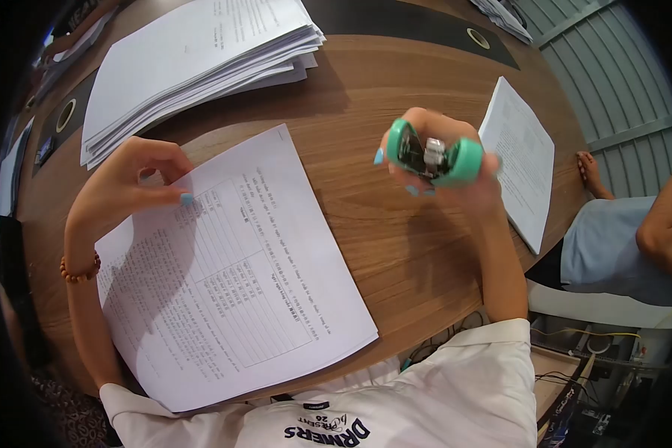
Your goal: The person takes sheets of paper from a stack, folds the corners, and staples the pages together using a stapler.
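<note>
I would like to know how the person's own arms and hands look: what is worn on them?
The left hand and the right hand both have light blue nail polish. A bracelet of brownish-orange beads circles the left wrist; none shows on the right. Both forearms come bare from the short sleeves of a white shirt with dark lettering.

The worktop [358,86] carries two main paper stacks: one thick stack [179,56], one thin stack [524,160]. Also present: one printed document [276,224], sheet count not determinable; one green handheld tool [463,160]; two ring-shaped inserts, one left insert [59,116], one right insert [478,30]; one beaded bracelet [81,278].
</note>
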A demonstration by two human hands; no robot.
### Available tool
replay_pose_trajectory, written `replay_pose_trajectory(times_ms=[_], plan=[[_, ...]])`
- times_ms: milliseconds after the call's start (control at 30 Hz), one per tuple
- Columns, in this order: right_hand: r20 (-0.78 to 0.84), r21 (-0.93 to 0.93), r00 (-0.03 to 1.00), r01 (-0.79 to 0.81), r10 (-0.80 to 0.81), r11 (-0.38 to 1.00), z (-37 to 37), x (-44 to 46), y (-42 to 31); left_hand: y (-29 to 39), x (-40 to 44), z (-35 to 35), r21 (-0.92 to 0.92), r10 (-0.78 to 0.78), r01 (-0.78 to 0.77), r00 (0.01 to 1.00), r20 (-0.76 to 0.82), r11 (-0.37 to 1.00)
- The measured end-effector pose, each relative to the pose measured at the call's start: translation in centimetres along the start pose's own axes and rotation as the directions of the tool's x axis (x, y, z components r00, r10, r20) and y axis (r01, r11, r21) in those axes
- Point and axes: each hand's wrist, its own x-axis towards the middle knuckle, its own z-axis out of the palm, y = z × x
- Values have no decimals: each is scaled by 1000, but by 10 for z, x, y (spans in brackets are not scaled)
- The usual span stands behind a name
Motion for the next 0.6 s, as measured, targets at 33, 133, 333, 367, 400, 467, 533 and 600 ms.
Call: replay_pose_trajectory(times_ms=[33,133,333,367,400,467,533,600], plan=[[44,-57,999,-7,9,998,2,-1,-6,-1,0,0,12,-5,5,1000,-7,1000],[-5,-121,1000,14,-14,993,7,-3,-15,-3,-2,-1,60,20,-19,1000,-19,998],[-66,-178,993,-107,96,978,10,-3,-11,8,-7,-1,11,-55,57,995,-88,998],[-96,-171,977,-202,188,964,12,-2,-12,8,-8,-1,14,-56,58,995,-86,998],[-104,-140,974,-216,202,966,13,-1,-10,6,-9,-1,-23,-46,44,993,-108,999],[-147,-60,961,-243,233,968,17,0,-9,1,-10,-2,-58,-41,34,991,-128,998],[-184,18,947,-263,262,965,18,1,-8,-5,-8,-5,-10,26,-27,994,-107,1000],[-169,11,947,-274,272,962,16,2,-8,-6,-7,-8,-39,31,-34,998,-58,999]])
